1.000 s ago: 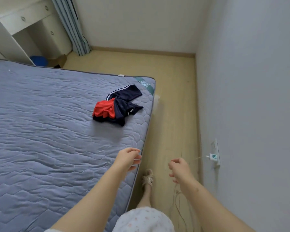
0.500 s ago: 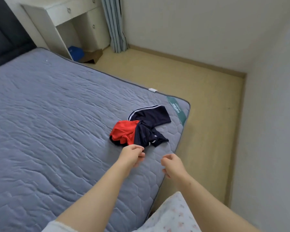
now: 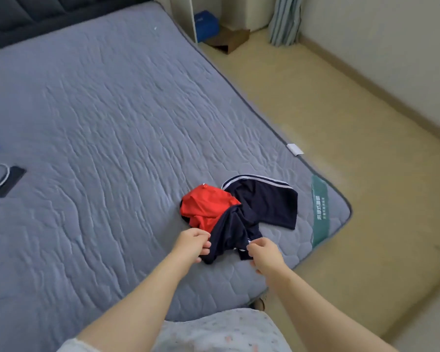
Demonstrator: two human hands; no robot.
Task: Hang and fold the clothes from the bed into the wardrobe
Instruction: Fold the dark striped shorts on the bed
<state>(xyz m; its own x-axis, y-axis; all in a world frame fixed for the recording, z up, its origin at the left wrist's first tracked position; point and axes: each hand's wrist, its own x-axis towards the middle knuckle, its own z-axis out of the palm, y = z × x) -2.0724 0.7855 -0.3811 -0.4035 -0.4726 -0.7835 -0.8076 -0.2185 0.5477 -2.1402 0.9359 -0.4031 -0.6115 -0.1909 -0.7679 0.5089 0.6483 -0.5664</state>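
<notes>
A crumpled red and navy garment (image 3: 239,212) with white stripes lies near the right corner of the grey quilted bed (image 3: 107,118). My left hand (image 3: 192,243) grips the garment's near navy edge, fingers curled round the cloth. At the near right corner of the garment, my right hand (image 3: 264,251) pinches the fabric by a white trim. Both forearms reach in from the bottom of the view. No wardrobe is in view.
A dark phone (image 3: 9,181) with a white cable lies at the bed's left side. Beyond the bed stand a white desk leg (image 3: 193,19), a blue bag (image 3: 206,22), a cardboard box (image 3: 229,40) and a curtain (image 3: 283,20). Beige floor (image 3: 353,138) runs along the bed's right side.
I have stepped up to the bed and the view swung left. Both hands reached forward from empty air and took hold of the garment's near edge.
</notes>
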